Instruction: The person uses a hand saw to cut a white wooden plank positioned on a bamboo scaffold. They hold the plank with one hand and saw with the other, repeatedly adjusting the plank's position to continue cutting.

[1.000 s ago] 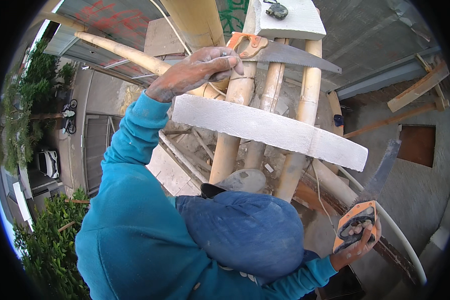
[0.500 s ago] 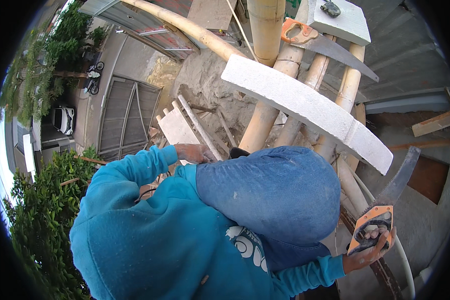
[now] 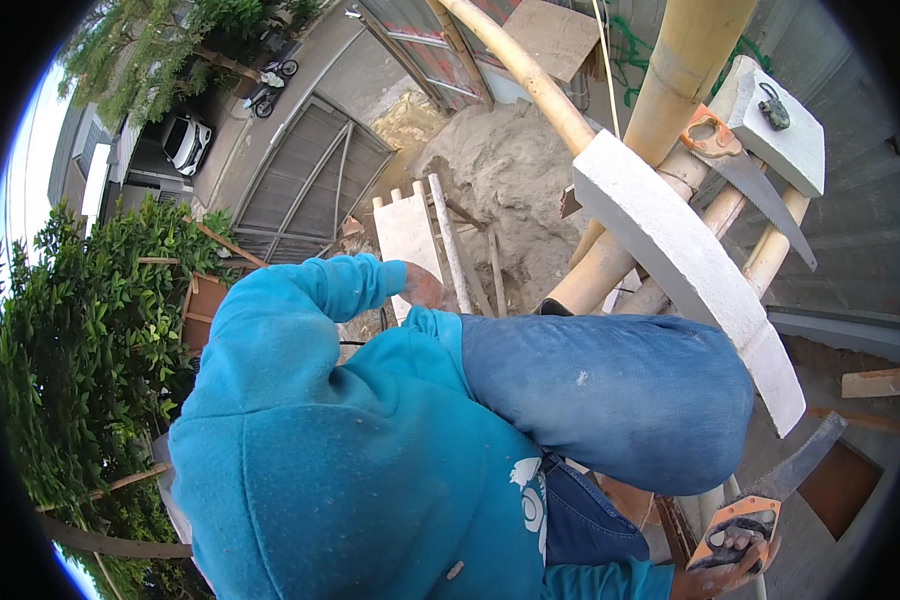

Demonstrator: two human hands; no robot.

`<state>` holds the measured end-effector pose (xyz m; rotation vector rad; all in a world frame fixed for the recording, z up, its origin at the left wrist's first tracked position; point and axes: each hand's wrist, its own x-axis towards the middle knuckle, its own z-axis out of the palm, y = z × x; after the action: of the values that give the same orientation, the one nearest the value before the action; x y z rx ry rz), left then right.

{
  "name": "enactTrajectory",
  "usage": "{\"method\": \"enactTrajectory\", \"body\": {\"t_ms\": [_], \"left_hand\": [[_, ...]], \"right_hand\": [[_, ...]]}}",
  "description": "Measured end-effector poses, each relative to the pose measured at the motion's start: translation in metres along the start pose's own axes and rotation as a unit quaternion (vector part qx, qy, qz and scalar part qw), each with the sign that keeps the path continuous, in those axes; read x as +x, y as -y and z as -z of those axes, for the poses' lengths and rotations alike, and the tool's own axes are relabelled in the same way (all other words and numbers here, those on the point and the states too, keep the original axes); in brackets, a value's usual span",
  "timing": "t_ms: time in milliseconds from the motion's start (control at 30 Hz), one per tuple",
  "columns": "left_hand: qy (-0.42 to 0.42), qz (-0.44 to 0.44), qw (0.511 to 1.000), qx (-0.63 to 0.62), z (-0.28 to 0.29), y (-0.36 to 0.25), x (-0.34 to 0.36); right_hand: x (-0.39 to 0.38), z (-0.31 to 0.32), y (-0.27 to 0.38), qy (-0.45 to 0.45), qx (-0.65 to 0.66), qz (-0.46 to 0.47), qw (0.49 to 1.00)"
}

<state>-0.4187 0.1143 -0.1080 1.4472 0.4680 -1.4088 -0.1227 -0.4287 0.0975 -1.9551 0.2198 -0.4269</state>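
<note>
While your right hand [image 3: 742, 573] grasps the orange-and-black-handled saw [image 3: 790, 468], the long white block [image 3: 685, 245] lies far and left of it across bamboo poles [image 3: 598, 275], slanting far-left to near-right, near end closest; whether your left hand [image 3: 426, 287] holds anything, I cannot tell.

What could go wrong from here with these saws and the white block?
The handsaw in the right hand has bare teeth apparently near the jeans-clad knee; a careless swing might cut it. The white block overhangs the bamboo poles at both ends, so a knee bump might shift it. The other handsaw, tip overhanging, could be knocked off.
</note>
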Motion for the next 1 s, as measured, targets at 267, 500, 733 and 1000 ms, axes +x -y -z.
{"method": "enactTrajectory", "body": {"t_ms": [267, 500, 733, 1000], "left_hand": [[-0.135, -0.012, 0.991, 0.002, -0.008, -0.043, -0.030], [-0.026, -0.045, 0.998, 0.019, 0.001, -0.032, -0.020], [-0.038, -0.130, 0.990, -0.030, -0.010, -0.029, -0.001], [-0.134, -0.116, 0.983, -0.052, -0.018, -0.045, -0.018]], "right_hand": [[0.000, -0.003, 0.000, 0.026, 0.008, 0.057, 0.998], [-0.002, -0.004, 0.002, 0.038, 0.014, 0.092, 0.995], [-0.003, -0.008, 0.001, 0.052, 0.019, 0.130, 0.990], [-0.007, -0.017, 0.012, 0.063, -0.021, 0.245, 0.967]]}}
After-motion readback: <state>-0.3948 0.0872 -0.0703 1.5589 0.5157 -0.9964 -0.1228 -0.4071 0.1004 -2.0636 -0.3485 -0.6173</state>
